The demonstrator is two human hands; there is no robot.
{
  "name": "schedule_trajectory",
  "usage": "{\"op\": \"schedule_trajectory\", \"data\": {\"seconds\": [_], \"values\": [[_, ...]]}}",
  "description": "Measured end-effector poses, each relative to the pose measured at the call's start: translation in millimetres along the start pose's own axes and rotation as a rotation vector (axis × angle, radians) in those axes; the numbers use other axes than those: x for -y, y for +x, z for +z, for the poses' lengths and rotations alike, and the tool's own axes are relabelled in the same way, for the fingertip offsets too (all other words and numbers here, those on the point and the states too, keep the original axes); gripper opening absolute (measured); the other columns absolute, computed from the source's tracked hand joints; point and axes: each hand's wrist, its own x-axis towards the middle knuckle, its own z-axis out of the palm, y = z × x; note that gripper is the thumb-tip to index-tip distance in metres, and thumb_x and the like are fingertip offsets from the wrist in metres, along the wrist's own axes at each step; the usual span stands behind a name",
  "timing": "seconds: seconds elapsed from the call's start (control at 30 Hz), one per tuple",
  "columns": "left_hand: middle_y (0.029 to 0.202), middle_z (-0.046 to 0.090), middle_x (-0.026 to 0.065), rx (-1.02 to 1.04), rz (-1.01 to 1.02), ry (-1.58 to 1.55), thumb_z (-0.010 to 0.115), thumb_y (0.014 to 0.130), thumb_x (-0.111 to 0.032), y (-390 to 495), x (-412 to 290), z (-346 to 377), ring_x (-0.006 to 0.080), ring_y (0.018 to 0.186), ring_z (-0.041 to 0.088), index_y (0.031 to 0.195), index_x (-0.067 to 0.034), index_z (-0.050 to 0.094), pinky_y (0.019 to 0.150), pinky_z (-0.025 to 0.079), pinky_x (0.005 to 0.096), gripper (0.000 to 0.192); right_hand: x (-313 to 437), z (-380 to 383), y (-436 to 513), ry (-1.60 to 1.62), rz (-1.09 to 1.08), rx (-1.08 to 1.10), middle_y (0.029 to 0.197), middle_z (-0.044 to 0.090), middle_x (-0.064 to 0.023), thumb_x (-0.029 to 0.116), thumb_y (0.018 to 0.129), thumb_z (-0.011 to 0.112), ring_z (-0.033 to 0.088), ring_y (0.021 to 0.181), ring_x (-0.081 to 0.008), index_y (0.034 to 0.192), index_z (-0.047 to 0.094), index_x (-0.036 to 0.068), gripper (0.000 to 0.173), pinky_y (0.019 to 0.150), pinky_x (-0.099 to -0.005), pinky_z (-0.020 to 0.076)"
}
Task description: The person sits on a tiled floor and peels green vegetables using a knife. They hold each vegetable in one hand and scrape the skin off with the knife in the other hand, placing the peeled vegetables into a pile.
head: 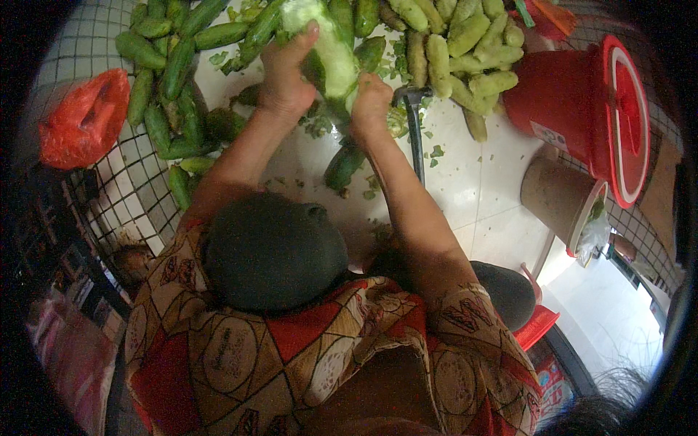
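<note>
My left hand (289,76) grips a large cucumber-like vegetable (338,65), thumb stretched along its side. Much of the vegetable's skin is off, baring pale wet flesh, while dark green skin shows on the side by my palm. At its lower end, my right hand (372,103) is curled close against the flesh; whatever its fingers hold is hidden. Just below lies a dark green cucumber (344,163) on the tiled floor. Beside my right wrist is a dark T-shaped tool (415,131), perhaps a hammer, its handle running towards me.
Unpeeled green cucumbers (179,68) are heaped at left, pale peeled ones (463,43) at far right. Peel scraps (436,154) litter the floor. A red lidded bucket (556,98) and a brown bin (556,191) stand right. A red plastic bag (84,120) lies left.
</note>
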Motion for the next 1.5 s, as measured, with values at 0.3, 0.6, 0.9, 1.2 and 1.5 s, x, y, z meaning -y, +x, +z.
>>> {"op": "schedule_trajectory", "data": {"seconds": [0.3, 0.6, 0.9, 1.2, 1.5], "values": [[0.097, 0.054, 0.0074, -0.311, 0.06, 0.008, 0.066, 0.072, -0.02, 36.4, 11.6, -43.7, 0.021, 0.089, 0.054, 0.108, -0.005, 0.05, 0.078, 0.044, 0.0384, 0.042, -7.3, -42.6, 25.3, -0.094, 0.296, 0.42, 0.103, 0.058, -0.0205, 0.03, 0.085, 0.047, 0.057, 0.09, -0.0289, 0.109, 0.055, -0.004, 0.042, 0.076, -0.0331, 0.0438], [0.099, 0.058, 0.0062, -0.299, 0.003, -0.061, 0.063, 0.076, -0.025, 33.1, 11.9, -29.2, 0.0222, 0.09, 0.057, 0.105, -0.009, 0.054, 0.081, 0.046, 0.0393, 0.035, 55.8, -40.7, 5.5, -0.372, -0.289, 0.398, 0.111, 0.047, -0.0273, 0.016, 0.065, 0.068, 0.047, 0.104, -0.041, 0.122, 0.041, 0.002, 0.065, 0.088, -0.0416, 0.0396], [0.102, 0.058, 0.0131, -0.062, -0.256, -0.265, 0.053, 0.079, -0.04, 18.4, -1.4, -15.5, 0.0256, 0.092, 0.057, 0.109, -0.006, 0.051, 0.086, 0.044, 0.0428, 0.045, 63.0, -44.2, 13.8, -0.001, -0.083, 0.442, 0.087, 0.059, -0.0124, 0.012, 0.061, 0.072, 0.057, 0.078, -0.0186, 0.102, 0.05, -0.001, 0.048, 0.07, -0.0291, 0.0459], [0.078, 0.059, 0.0111, -0.182, -0.293, -0.234, 0.055, 0.073, -0.03, 20.0, 17.2, -21.3, 0.025, 0.072, 0.058, 0.089, -0.005, 0.054, 0.069, 0.048, 0.0369, 0.03, 78.0, -42.5, 4.1, 0.101, 0.097, 0.433, 0.078, 0.06, -0.0072, 0.009, 0.059, 0.071, 0.055, 0.07, -0.0137, 0.092, 0.052, 0.0, 0.039, 0.065, -0.0255, 0.0448], [0.088, 0.057, 0.0053, -0.273, -0.21, -0.216, 0.056, 0.072, -0.042, 21.2, -6.9, -30.1, 0.0216, 0.082, 0.055, 0.095, -0.01, 0.054, 0.076, 0.043, 0.0403, 0.039, 60.2, -53.0, 14.8, -0.019, 0.144, 0.461, 0.072, 0.047, -0.0006, 0.0, 0.061, 0.062, 0.045, 0.067, -0.0103, 0.08, 0.049, 0.002, 0.023, 0.063, -0.0228, 0.0382]]}}
